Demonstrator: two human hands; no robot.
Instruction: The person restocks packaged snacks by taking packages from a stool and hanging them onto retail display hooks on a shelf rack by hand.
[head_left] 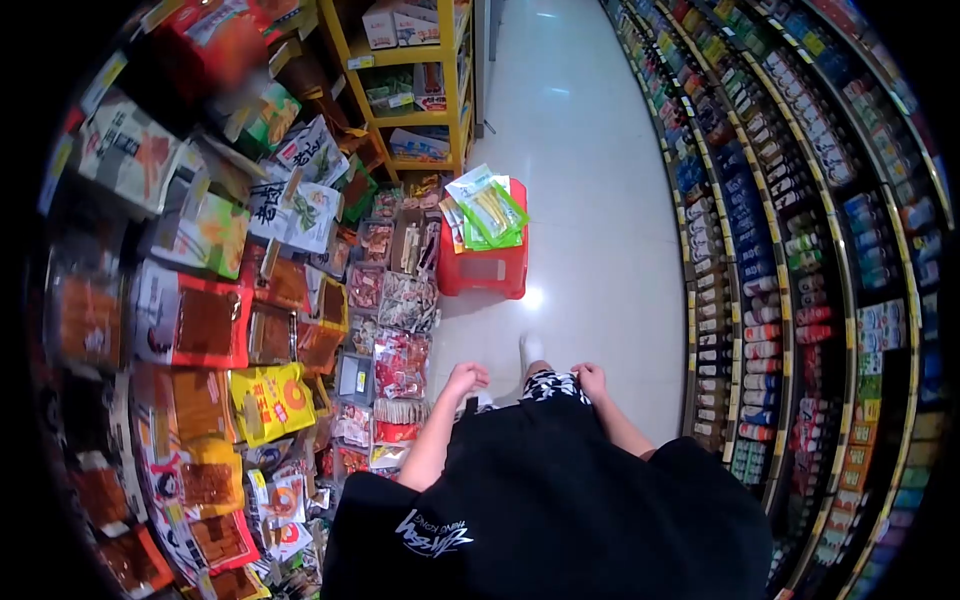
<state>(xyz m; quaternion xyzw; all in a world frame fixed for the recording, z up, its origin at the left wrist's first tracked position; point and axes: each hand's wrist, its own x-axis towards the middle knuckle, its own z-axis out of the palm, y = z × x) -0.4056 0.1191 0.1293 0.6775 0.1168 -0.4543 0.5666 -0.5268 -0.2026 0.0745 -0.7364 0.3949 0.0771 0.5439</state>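
Observation:
My left hand (pixel 469 379) hangs beside my body near the left display, its fingers loosely bent and apart, with nothing in it. On the other side, my right hand (pixel 591 380) hangs by the patterned shorts (pixel 550 383), fingers loosely bent and holding nothing that shows. Ahead of me stands a red stool (pixel 483 272). Several flat packets lie stacked on it, with a green-edged packet (pixel 492 212) on top. Neither hand touches the stool or the packets.
Hanging snack packets, among them a yellow packet (pixel 270 402), fill the left side above bins of small packets (pixel 402 363). A yellow shelf rack (pixel 455 95) stands ahead left. Long shelves of bottles and jars (pixel 762 335) run along the right. Pale tiled floor (pixel 575 190) lies between.

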